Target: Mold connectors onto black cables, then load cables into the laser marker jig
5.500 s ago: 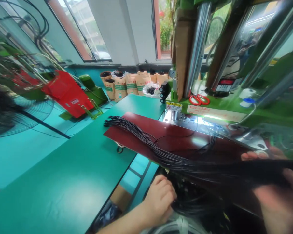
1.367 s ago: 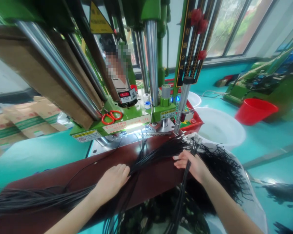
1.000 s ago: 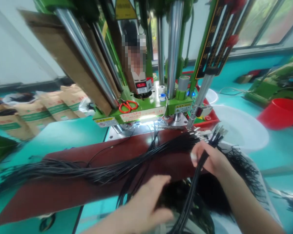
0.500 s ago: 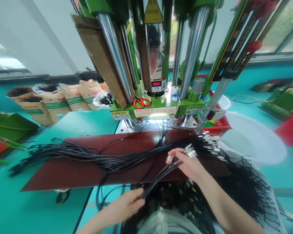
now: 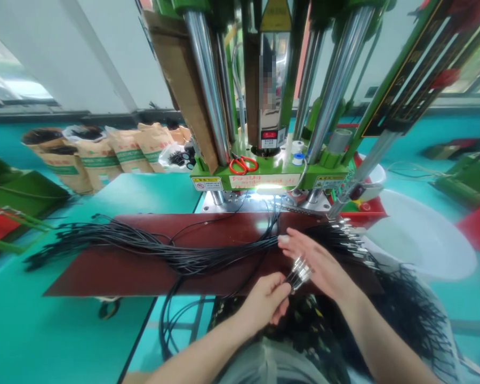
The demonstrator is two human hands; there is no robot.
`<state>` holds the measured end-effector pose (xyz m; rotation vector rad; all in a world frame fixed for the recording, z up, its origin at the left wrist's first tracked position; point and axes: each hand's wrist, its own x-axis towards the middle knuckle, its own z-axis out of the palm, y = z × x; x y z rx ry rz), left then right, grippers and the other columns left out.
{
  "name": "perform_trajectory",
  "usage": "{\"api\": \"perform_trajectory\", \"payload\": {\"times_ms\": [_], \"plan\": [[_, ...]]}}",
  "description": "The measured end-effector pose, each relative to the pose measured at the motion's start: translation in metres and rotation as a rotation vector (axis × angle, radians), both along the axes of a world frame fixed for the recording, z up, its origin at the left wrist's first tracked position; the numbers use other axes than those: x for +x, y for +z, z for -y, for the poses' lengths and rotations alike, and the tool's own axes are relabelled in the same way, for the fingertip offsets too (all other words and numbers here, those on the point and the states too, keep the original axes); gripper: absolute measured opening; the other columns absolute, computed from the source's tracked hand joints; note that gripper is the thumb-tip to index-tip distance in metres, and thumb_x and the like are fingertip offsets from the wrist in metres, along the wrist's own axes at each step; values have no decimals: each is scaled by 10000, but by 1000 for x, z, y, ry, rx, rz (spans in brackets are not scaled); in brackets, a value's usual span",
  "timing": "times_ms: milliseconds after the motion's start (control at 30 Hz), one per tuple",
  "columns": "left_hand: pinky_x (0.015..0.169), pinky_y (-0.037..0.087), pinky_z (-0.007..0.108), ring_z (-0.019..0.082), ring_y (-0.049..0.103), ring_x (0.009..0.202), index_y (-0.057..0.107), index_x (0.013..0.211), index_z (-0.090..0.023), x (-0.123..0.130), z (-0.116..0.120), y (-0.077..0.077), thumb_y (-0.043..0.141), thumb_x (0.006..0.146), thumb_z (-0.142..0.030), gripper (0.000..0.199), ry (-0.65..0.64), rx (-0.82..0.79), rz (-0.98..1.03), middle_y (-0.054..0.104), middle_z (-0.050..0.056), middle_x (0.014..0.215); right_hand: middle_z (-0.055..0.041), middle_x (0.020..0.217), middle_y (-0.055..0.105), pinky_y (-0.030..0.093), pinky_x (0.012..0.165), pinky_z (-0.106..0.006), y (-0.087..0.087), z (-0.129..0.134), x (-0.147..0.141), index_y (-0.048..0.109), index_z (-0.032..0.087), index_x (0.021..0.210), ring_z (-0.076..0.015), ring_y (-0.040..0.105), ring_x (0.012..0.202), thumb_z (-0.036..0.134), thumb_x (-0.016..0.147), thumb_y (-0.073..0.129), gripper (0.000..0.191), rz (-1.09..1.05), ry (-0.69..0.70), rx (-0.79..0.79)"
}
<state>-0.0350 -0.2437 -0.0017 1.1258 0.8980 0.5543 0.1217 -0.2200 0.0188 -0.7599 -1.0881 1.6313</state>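
The left hand pinches a small cluster of black cables just behind their metal plugs, whose tips point up and right into the open palm of the right hand, fingers spread. Behind them the main cable bundle lies lengthwise left to right across the dark red board, before the green press.

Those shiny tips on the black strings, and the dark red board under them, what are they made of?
The shiny tips, pinched between the left hand and right hand, look like bare metal: silvery, with bright glints. The black strings seem to be plastic-coated wires, thin and smooth. The dark red board is flat with a soft sheen, maybe laminate or coated wood; I can't tell which.
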Motion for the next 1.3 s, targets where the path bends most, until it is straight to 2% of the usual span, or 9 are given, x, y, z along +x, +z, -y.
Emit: {"api": "perform_trajectory", "payload": {"times_ms": [200, 367, 567, 767, 967, 1033, 1133, 1233, 1300], "plan": [[320, 241, 128, 17, 350, 321, 423, 735, -161, 7, -4, 1, 510, 771, -363, 223, 26, 23, -19, 494, -62, 516, -79, 1178, 572, 277, 1018, -421, 14, -14, 2, 548, 225, 1186, -216, 488, 1121, 419, 885, 456, 370, 402, 140, 73], [309, 246, 133, 34, 376, 327, 434, 711, -155, 7, -12, 6, 516, 751, -312, 181, 3, -55, -4, 511, -43, 496, -82, 1185, 565, 306, 1002, -407, 8, -22, -5, 539, 207, 1198, -217, 483, 1126, 425, 899, 411, 392, 425, 184, 109], [324, 310, 137, 41, 407, 349, 478, 679, -126, 21, -18, 7, 517, 736, -298, 185, -7, -67, 5, 502, -27, 491, -63, 1190, 557, 412, 908, -379, 14, -28, -1, 551, 224, 1189, -235, 517, 1075, 476, 881, 397, 426, 473, 416, 127], [304, 313, 142, 50, 414, 344, 484, 698, -136, 28, -24, 8, 541, 726, -304, 180, -51, -42, 11, 494, -39, 492, -76, 1193, 550, 325, 994, -392, 16, -35, 3, 573, 198, 1159, -232, 479, 1123, 474, 871, 417, 428, 528, 301, 164], [322, 312, 151, 47, 413, 350, 513, 525, -108, 37, -23, 6, 507, 759, -451, 415, 15, -6, 16, 476, 0, 449, -108, 1181, 539, 523, 641, -323, 23, -29, 6, 354, 259, 1337, -209, 639, 778, 524, 828, 465, 584, 507, 611, -8], [318, 298, 149, 45, 404, 345, 507, 539, -113, 40, -23, 8, 501, 764, -468, 420, 12, -11, 37, 471, -4, 451, -103, 1198, 528, 517, 686, -328, 26, -32, 6, 405, 245, 1309, -220, 622, 854, 518, 833, 456, 551, 568, 569, 82], [294, 237, 143, 34, 359, 319, 463, 659, -151, 37, -28, 12, 499, 776, -452, 324, 89, -1, 124, 473, -38, 490, -86, 1186, 549, 414, 911, -369, 23, -52, 14, 492, 198, 1239, -222, 523, 1068, 459, 903, 323, 457, 701, 295, 287], [288, 177, 140, 26, 289, 299, 406, 736, -189, 24, -40, 14, 509, 775, -453, 286, 231, 27, 164, 426, -79, 479, -90, 1245, 508, 310, 1001, -336, 10, -84, 34, 485, 162, 1229, -199, 431, 1166, 327, 921, 326, 383, 1246, -73, 422], [295, 140, 135, 18, 241, 302, 401, 746, -194, 15, -48, 13, 536, 753, -468, 306, 326, 6, 165, 380, -95, 460, -147, 1249, 487, 306, 988, -367, -1, -104, 49, 465, 106, 1232, -250, 424, 1162, 204, 861, 434, 385, 1614, -192, 401]]}}
